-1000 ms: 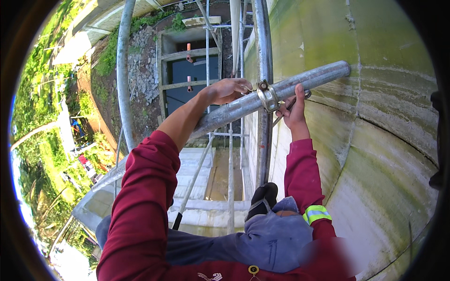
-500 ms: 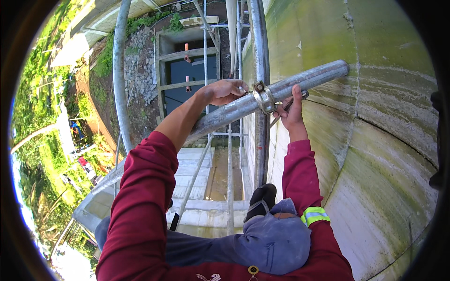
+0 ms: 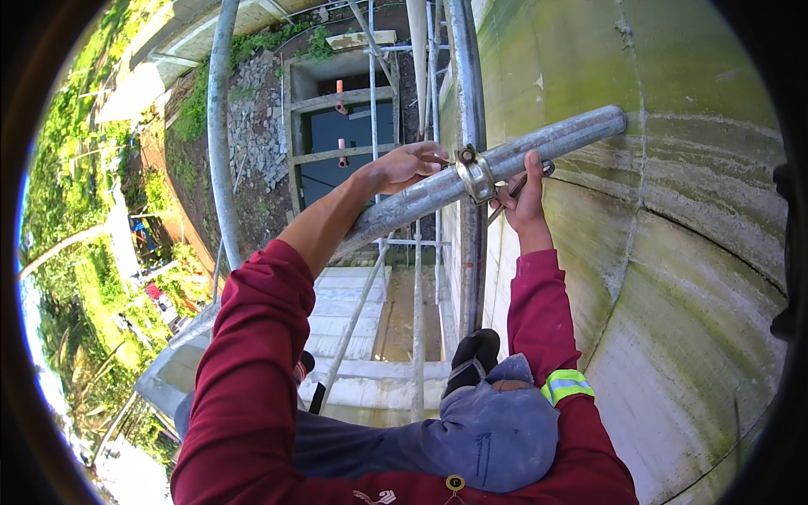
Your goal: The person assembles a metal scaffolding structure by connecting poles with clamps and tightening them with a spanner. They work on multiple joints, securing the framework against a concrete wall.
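Note:
A scaffold coupler (image 3: 475,175) of shiny metal clasps a slanting galvanised pipe (image 3: 555,140) where it crosses an upright pipe (image 3: 471,278). On the coupler's left side, my left hand (image 3: 406,167) has its fingers bent together at the coupler's bolt; the fingertips are partly hidden. My right hand (image 3: 527,206) is closed round a dark metal wrench (image 3: 547,169) just right of the coupler, thumb raised against the slanting pipe. The wrench's thin shank slopes down to the left below the fingers.
A curved, green-stained wall (image 3: 690,244) rises close on the right. Another upright pipe (image 3: 219,126) stands at left. Far below are a water-filled pit (image 3: 324,181) with orange pipes, thinner scaffold tubes (image 3: 418,320) and a pale ledge (image 3: 345,311). My dark shoe (image 3: 473,358) rests near the upright pipe.
My left hand's fingers have shifted slightly at the bolt; the shiny piece seen at their tips before is now covered. My right hand and the wrench stay almost in place.

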{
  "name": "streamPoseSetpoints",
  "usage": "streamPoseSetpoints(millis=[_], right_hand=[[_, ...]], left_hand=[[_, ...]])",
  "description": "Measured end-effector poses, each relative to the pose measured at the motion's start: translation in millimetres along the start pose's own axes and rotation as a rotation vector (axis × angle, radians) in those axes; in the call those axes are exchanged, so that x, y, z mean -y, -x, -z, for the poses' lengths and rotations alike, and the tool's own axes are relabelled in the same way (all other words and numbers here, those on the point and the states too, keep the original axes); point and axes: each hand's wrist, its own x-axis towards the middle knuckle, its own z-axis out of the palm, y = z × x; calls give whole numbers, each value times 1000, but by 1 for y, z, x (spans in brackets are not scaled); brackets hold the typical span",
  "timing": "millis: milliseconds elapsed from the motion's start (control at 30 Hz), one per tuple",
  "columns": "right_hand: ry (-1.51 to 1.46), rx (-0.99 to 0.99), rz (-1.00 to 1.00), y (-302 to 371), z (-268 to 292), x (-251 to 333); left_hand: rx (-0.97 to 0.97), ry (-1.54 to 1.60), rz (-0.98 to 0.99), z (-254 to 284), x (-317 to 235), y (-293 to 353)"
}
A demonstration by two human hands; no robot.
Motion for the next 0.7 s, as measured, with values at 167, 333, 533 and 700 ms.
streamPoseSetpoints(millis=[167,333,533,700], right_hand=[[3,21,-18,-2,3,-3],[-16,23,-21,-1,1,-2],[-20,33,-20,-2,6,-4],[-19,29,17,-3,-4,-5]], left_hand=[[14,-8,18,1,4,-8],[-129,-97,82,-6,1,-14],[-109,47,46,-4,1,-19],[-129,-208,-28,0,-1,-36]])
